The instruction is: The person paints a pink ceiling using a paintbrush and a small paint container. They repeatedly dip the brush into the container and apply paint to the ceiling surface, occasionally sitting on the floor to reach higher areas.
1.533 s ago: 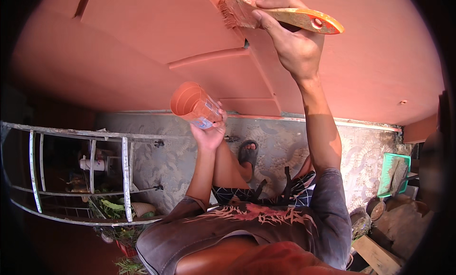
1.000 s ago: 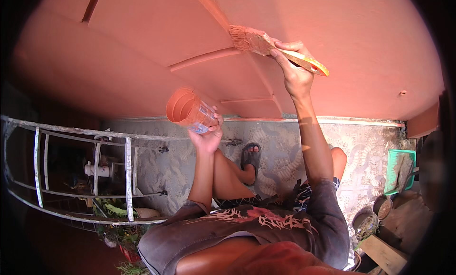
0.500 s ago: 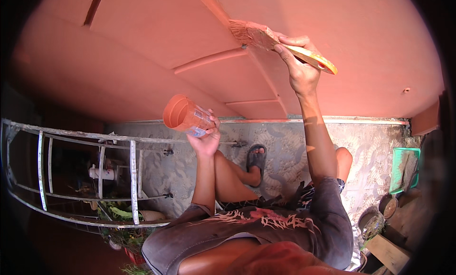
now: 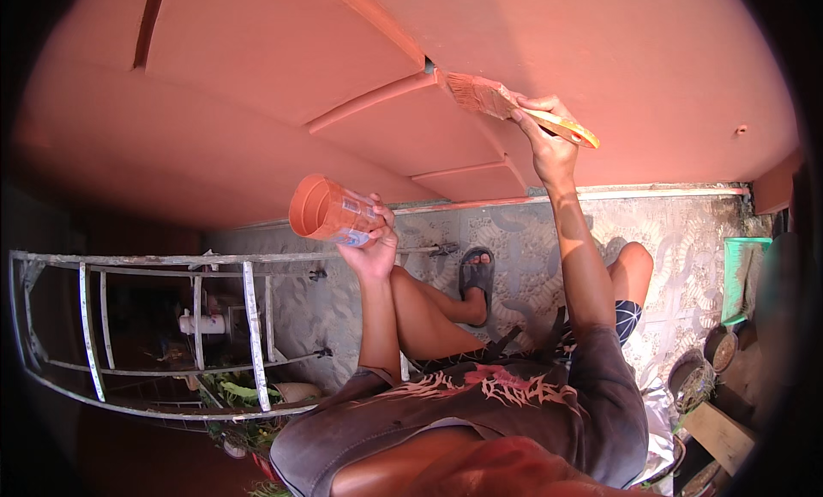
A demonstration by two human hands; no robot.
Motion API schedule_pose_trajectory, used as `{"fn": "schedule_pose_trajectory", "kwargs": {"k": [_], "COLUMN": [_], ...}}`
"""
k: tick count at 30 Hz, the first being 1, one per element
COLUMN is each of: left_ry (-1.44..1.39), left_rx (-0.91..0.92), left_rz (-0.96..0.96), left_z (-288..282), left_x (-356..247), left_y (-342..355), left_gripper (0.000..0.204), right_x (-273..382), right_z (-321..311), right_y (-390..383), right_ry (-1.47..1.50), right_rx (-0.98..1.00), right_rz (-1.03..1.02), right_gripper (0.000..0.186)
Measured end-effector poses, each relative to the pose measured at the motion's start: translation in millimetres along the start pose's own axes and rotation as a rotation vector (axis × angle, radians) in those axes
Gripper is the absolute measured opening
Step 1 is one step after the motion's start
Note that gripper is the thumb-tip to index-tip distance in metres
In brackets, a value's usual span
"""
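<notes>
A wide paintbrush (image 4: 489, 97) with a yellow-orange handle is gripped in my right hand (image 4: 553, 145), thumb and fingers closed round its handle. Salmon-pink paint coats its bristles, which lie at a raised trim strip on the salmon-pink wall (image 4: 651, 77). My left hand (image 4: 374, 250) is wrapped round a clear plastic cup (image 4: 339, 212), tilted with its mouth toward the left. Pink paint coats the inside of the cup, and a label shows on its side. A small dark gap (image 4: 429, 66) shows where the trim strips meet, just left of the bristles.
To the left a paint-spattered metal ladder (image 4: 171, 261) stands near green plants (image 4: 240, 392). Patterned paving (image 4: 549, 231) runs along the wall's foot. At the right are a green dustpan-like tray (image 4: 735, 278), round pots (image 4: 720, 347) and a wooden board (image 4: 720, 435).
My right hand has brought the brush down along the trim, uncovering the dark gap at the joint. The left hand still holds the cup at nearly the same place.
</notes>
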State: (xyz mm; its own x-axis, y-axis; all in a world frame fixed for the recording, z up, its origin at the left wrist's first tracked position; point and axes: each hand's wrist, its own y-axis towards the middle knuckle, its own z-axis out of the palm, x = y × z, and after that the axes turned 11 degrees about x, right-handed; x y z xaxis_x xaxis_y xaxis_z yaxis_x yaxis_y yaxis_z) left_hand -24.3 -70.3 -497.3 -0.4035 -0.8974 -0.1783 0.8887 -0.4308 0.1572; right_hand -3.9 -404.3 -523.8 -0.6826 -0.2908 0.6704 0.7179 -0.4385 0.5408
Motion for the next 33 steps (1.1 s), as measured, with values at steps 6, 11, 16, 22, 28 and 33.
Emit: {"fn": "schedule_pose_trajectory", "kwargs": {"k": [6, 11, 16, 22, 28, 33], "left_ry": [0.042, 0.042, 0.066, 0.101, 0.103, 0.099], "left_rx": [0.011, 0.016, -0.024, -0.021, -0.02, 0.0], "left_rz": [-0.007, -0.043, -0.034, -0.03, -0.067, -0.083], "left_z": [0, 7, 9, 12, 10, 14], "left_x": [12, 15, 15, 20, 26, 30], "left_y": [0, 1, 0, -1, 4, -1], "left_gripper": [0.053, 0.053, 0.062, 0.071, 0.065, 0.063], "right_x": [32, -29, -58, -16, 5, -34], "right_z": [25, -4, -44, -36, 2, -14], "right_y": [55, 4, -53, -25, 45, 14], "right_ry": [0.009, 0.021, -0.1, -0.456, 0.008, -0.004], "right_rx": [0.026, 0.006, -0.05, 0.24, 0.106, 0.101], "right_rz": [-0.22, -0.045, 0.225, 0.109, -0.292, -0.186], "right_gripper": [0.013, 0.011, 0.009, 0.012, 0.01, 0.012]}}
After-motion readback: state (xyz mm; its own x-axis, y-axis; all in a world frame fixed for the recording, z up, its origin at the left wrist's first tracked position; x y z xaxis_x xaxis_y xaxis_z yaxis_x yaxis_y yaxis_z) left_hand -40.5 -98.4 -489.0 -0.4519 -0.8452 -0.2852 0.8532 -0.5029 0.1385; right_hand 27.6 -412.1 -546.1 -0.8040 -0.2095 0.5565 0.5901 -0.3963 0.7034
